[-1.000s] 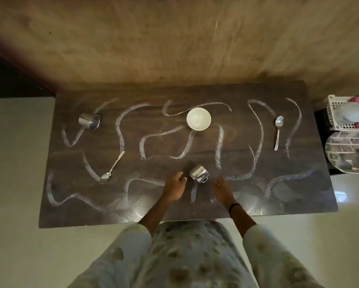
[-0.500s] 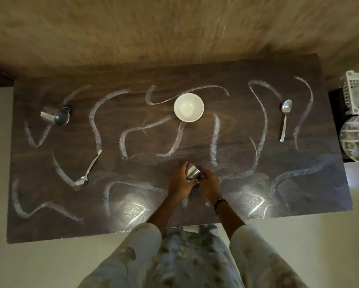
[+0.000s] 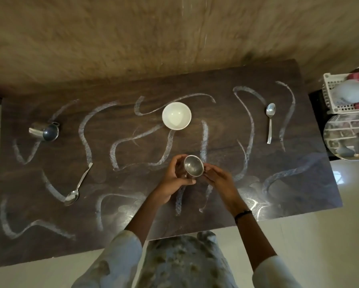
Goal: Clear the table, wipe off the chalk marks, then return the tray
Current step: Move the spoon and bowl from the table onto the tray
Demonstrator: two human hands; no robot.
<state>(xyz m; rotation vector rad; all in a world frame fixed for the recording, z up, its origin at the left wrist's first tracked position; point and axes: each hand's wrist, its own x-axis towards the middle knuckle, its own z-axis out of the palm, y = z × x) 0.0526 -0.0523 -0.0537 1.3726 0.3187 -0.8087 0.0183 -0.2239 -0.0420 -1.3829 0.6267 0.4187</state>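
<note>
Both hands hold a small steel cup (image 3: 193, 168) above the near centre of the dark surface (image 3: 299, 196). The left hand (image 3: 175, 179) wraps its fingers and thumb round the cup's body; the right hand (image 3: 217, 179) pinches the cup's side at the handle. The cup's mouth faces up.

Chalk marks (image 3: 87, 138) wind across the whole surface. A white bowl (image 3: 176, 115) stands beyond the cup. A second steel cup (image 3: 44, 132) lies on its side at far left. One spoon (image 3: 78, 186) lies left of the hands, another spoon (image 3: 270, 121) at far right. A steel tray (image 3: 347, 138) sits off the surface's right edge, below a white basket (image 3: 330, 96).
</note>
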